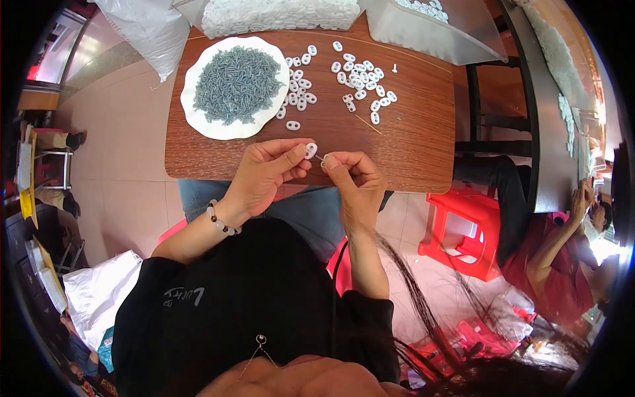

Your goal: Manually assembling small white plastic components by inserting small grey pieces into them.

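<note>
Over the table's near edge, my left hand [259, 177] pinches a small white oval piece with two holes [311, 151] between thumb and fingers. Close beside it, my right hand [360, 184] is closed at the fingertips on something small; a thin pale bit shows there, mostly covered by the fingers. The two hands' fingertips nearly meet. Beyond them lie several loose white two-hole pieces [301, 84] near the plate and another scattered group [358, 82] farther right. A white wavy-rimmed plate [190, 99] at the left holds a heap of small grey-blue screw-like pieces [237, 83].
On the brown wooden table [417, 145] lie a thin yellowish stick [368, 124] and a tiny white part [395, 68]. Bins of white pieces [281, 14] stand along the far edge. A red stool [463, 231] stands at right, near another person in a dark red shirt [552, 284].
</note>
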`<state>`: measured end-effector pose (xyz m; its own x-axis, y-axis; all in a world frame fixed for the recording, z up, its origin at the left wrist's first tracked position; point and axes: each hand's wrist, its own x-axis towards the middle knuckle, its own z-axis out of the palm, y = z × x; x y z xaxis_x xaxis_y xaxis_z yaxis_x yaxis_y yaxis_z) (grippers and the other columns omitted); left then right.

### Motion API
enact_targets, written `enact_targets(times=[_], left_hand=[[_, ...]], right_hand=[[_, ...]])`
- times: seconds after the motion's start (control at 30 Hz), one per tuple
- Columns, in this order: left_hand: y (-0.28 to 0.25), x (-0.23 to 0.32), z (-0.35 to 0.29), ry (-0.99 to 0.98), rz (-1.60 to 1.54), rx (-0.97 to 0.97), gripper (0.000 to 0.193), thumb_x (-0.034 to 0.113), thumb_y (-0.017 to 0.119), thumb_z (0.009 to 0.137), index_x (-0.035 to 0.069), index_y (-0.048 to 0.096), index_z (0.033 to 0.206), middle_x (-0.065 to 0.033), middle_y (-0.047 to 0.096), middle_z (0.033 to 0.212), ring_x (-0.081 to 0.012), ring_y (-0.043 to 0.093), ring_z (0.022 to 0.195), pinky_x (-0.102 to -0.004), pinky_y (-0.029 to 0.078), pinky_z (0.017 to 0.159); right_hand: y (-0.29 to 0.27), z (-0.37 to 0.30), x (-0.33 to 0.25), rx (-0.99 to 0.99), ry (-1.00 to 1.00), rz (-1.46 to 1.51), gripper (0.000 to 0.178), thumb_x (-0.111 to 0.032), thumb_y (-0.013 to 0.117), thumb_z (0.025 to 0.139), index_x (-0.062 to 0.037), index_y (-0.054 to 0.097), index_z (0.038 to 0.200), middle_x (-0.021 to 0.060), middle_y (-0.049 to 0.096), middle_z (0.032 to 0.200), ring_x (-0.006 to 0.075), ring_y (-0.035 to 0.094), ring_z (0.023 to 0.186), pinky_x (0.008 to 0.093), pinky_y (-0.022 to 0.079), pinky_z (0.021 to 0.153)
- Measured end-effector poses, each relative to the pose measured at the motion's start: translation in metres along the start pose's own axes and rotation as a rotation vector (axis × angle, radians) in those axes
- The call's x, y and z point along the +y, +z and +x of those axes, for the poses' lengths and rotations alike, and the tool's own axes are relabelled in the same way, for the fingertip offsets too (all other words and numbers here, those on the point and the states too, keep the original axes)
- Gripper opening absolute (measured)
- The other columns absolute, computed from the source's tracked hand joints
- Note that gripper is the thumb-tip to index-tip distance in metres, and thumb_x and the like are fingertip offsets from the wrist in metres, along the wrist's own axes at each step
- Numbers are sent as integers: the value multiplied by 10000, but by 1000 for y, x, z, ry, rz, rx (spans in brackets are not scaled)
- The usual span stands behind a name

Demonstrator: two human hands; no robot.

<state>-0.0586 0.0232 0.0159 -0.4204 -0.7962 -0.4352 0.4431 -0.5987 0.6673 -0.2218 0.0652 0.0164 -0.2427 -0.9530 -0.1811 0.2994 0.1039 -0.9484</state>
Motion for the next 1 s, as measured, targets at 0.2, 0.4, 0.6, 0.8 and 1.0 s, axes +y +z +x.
enact_targets(times=[0.2, 0.4, 0.6, 0.8, 1.0], left_hand=[[3, 1, -1, -23, -15, 11, 281, 130, 642, 898, -23, 629, 1133, -42, 663, 938, -86, 607, 790, -217, 516, 734], [3, -2, -1, 15, 25, 12, 274, 125, 638, 901, -22, 631, 1132, -44, 667, 940, -82, 609, 784, -218, 520, 729], [3, -6, -1, 94, 122, -14, 261, 119, 634, 903, -17, 638, 1126, -41, 674, 922, -69, 612, 772, -210, 525, 709], [3, -2, -6, 81, 139, -20, 228, 124, 638, 902, -3, 661, 1091, -28, 673, 887, -54, 606, 750, -194, 522, 684], [6, 12, -12, -12, 180, -65, 199, 119, 639, 898, -10, 679, 1044, -51, 675, 859, -76, 599, 708, -207, 503, 638]], right_hand=[[0, 0, 1, 11, -2, -28, 69, -19, 669, 842, 21, 657, 896, 36, 646, 796, 78, 590, 739, 209, 469, 712], [1, -1, 1, 9, -13, -75, 64, -16, 664, 848, 24, 657, 898, 27, 643, 803, 65, 576, 736, 200, 459, 702], [4, -3, -1, 9, -35, -126, 74, -26, 667, 854, 24, 655, 906, 23, 646, 808, 61, 575, 738, 192, 456, 700], [8, -5, -4, -50, -33, -42, 106, -47, 678, 856, 21, 645, 931, 30, 651, 835, 67, 585, 765, 196, 459, 707], [3, -5, 2, -150, -18, 136, 157, -60, 699, 843, 12, 622, 960, 47, 649, 886, 96, 597, 794, 212, 472, 732]])
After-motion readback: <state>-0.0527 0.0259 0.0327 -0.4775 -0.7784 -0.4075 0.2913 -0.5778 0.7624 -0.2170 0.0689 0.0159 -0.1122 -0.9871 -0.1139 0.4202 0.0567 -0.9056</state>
